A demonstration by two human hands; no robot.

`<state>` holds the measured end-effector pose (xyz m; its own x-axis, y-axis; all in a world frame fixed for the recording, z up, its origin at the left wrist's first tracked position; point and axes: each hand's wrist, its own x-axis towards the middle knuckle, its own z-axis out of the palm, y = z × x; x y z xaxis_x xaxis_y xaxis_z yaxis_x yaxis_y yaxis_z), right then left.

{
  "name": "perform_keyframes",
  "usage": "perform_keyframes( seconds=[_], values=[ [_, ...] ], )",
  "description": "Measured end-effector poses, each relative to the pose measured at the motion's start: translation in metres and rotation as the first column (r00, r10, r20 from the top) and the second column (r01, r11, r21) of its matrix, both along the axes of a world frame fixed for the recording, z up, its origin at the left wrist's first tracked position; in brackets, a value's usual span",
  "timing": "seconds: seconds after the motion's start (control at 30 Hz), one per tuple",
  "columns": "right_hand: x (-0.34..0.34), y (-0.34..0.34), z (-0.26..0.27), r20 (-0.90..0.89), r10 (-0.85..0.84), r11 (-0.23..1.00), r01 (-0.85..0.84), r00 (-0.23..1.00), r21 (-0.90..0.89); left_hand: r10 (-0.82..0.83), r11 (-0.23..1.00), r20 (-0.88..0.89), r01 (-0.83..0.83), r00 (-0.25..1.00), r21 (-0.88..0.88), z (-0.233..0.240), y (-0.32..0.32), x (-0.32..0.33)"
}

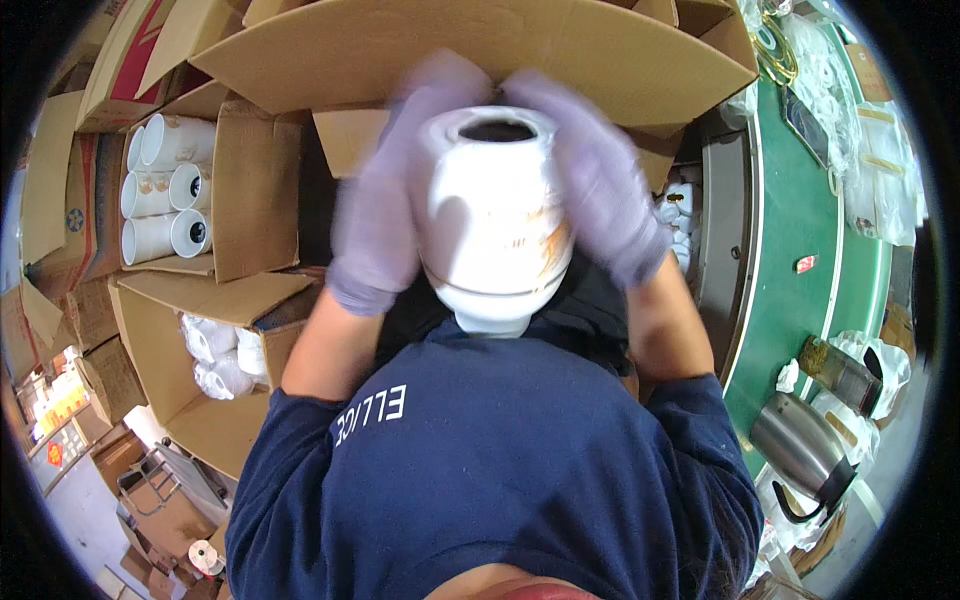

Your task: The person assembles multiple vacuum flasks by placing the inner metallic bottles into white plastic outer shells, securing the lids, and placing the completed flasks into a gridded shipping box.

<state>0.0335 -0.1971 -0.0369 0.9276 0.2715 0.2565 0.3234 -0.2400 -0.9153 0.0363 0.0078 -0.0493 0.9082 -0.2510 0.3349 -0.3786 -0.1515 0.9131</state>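
A white glazed jar (pixel 499 225) with brown-gold markings and a dark line round its lower part is upright before my chest, its dark round mouth facing up. My left hand (pixel 390 172), in a thin purple glove, lies along one side of the jar. On the other side is my right hand (pixel 600 176), gloved the same way. Both hands are blurred, with their fingers pointing away from me; whether they press on the jar cannot be told. Just beyond the fingertips stands a large cardboard box (pixel 465 45) with raised flaps.
White cylinders fill an open carton (pixel 255 187) at the left; below it, another carton (pixel 150 337) holds plastic-wrapped white items. At the right, a green table (pixel 787 247) bears a steel jug (pixel 799 442), a phone (pixel 805 126) and plastic bags. A folding trolley (pixel 180 472) stands lower left.
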Motion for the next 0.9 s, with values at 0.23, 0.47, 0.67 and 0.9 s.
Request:
perform_keyframes(
  seconds=[0.23, 0.47, 0.67, 0.9],
  values=[
    [0.026, -0.016, 0.009, 0.267, 0.097, 0.994, -0.106, 0.959, 0.018, -0.036, 0.926, -0.296, -0.079, 0.955, -0.368, -0.008, 0.000, -0.003],
    [-0.035, 0.012, 0.050, 0.314, 0.119, 0.764, 0.115, 0.942, -0.634, -0.327, 0.912, -0.008, 0.313, 0.945, -0.265, -0.037, 0.021, 0.010],
    [0.027, -0.023, 0.015, 0.170, 0.388, 0.914, -0.355, 0.906, -0.196, -0.202, 0.814, -0.310, -0.016, 0.929, -0.580, -0.019, -0.007, -0.006],
    [-0.048, -0.028, 0.129, 0.377, 0.597, 0.681, -0.198, 0.708, -0.705, -0.219, 0.927, -0.638, -0.046, 0.738, -0.372, 0.004, -0.035, -0.027]
  ],
)
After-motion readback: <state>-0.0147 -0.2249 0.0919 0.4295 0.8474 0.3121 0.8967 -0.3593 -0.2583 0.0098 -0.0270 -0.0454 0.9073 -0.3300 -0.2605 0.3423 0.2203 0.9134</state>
